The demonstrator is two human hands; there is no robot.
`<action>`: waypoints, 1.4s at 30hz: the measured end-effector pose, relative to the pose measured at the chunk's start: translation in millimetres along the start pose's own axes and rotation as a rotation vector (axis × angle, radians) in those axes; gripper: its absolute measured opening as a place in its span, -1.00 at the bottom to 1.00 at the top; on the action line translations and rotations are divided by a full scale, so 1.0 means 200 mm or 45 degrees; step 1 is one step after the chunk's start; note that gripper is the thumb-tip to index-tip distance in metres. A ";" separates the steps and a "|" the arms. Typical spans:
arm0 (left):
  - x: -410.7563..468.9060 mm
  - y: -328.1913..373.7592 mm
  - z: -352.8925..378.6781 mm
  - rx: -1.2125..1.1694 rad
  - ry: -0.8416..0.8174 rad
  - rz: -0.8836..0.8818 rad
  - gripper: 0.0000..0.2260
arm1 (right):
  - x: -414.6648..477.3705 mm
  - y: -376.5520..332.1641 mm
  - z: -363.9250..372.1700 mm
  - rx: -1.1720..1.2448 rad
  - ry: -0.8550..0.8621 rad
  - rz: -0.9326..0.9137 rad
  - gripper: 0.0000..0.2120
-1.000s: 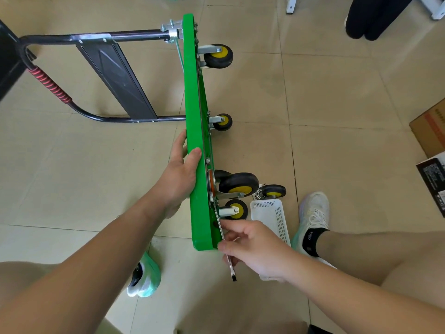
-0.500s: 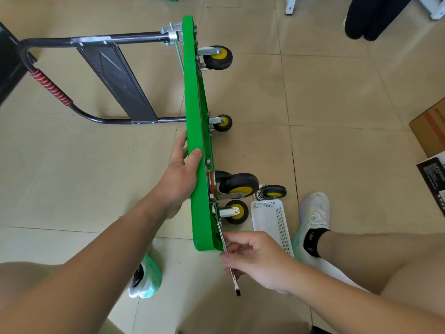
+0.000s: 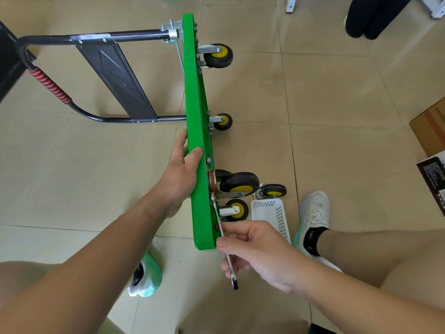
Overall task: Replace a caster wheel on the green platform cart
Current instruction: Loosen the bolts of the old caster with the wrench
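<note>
**Item:** green platform cart, stood on its long edge on the tiled floor. The underside faces right and the black handle extends to the left.

**Fittings:** four casters show on the underside. At the near end, a large caster sits just above a smaller caster. A loose caster lies on the floor beside a white basket.

**Left hand**: clasps the deck's upper edge, thumb over the top and fingers on the far face, steadying the cart.

**Right hand**: fingers are closed around the shaft of a wrench. The wrench head reaches the mounting plate by the near casters. The fastener itself is too small to make out.

**Step in hand (judged):** turning a mounting fastener at the near corner.

**Handling notes:**
- Seat the wrench head fully on the flats before pulling.
- Work in short strokes, since the deck face limits the swing.
- Brace with the left hand against the direction of pull, so the upright cart neither tips nor slides.
- Drop freed hardware into the basket so it does not roll off.
</note>
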State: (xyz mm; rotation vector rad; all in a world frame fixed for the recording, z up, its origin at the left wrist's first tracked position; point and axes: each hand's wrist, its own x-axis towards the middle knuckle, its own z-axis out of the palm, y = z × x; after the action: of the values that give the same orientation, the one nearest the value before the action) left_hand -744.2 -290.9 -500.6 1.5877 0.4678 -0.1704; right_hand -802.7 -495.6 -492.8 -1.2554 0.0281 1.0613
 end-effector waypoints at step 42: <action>0.00 0.01 0.01 0.013 -0.005 0.008 -0.57 | -0.02 -0.01 0.01 0.075 0.065 0.114 -0.77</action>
State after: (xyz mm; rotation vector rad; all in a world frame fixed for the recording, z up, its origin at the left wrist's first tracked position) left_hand -742.2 -292.4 -499.1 1.5982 0.4592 -0.1713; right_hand -805.1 -496.6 -488.9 -1.2367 0.1551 1.0979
